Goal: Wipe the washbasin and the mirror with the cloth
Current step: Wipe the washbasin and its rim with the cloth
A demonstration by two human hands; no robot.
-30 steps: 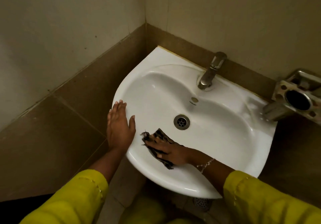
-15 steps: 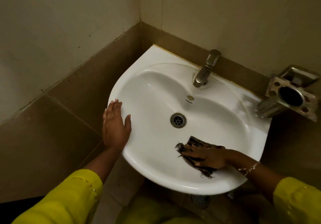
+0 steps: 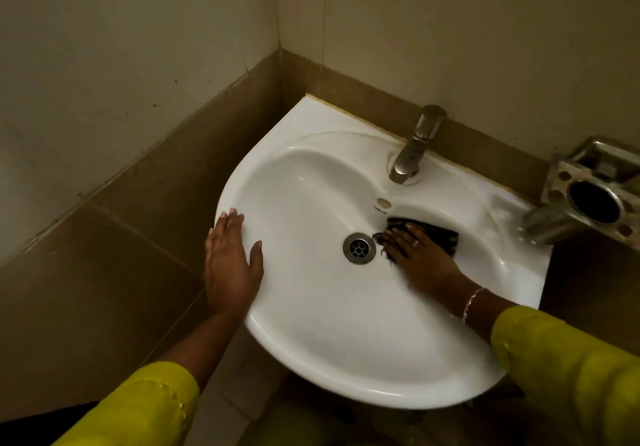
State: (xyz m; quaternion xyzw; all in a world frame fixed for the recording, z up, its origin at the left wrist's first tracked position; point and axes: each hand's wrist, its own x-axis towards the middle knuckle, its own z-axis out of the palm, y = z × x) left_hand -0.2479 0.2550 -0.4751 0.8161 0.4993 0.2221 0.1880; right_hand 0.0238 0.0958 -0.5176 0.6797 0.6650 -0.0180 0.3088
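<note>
Brown and cream wall tiles are seen around a corner, dimly lit, where the white washbasin (image 3: 311,324) is fixed. Its front right rim is covered by a yellow sleeve (image 3: 571,369), and the metal holder (image 3: 588,200) beside it is cut off by the right edge. The dark cloth (image 3: 438,232) is laid in the bowl just right of the drain (image 3: 359,248), below the tap (image 3: 414,148). Its near part is hidden under the right hand (image 3: 419,255), and its pattern cannot be made out. Its long axis is run left to right, the frayed end towards the drain. It is pressed down by straight, slightly spread fingers. The left hand (image 3: 230,265) is rested flat on the left rim, fingers together, thumb set apart. Half a second ago the cloth and right hand were seen nearer the front rim; the left hand has not been moved.
</note>
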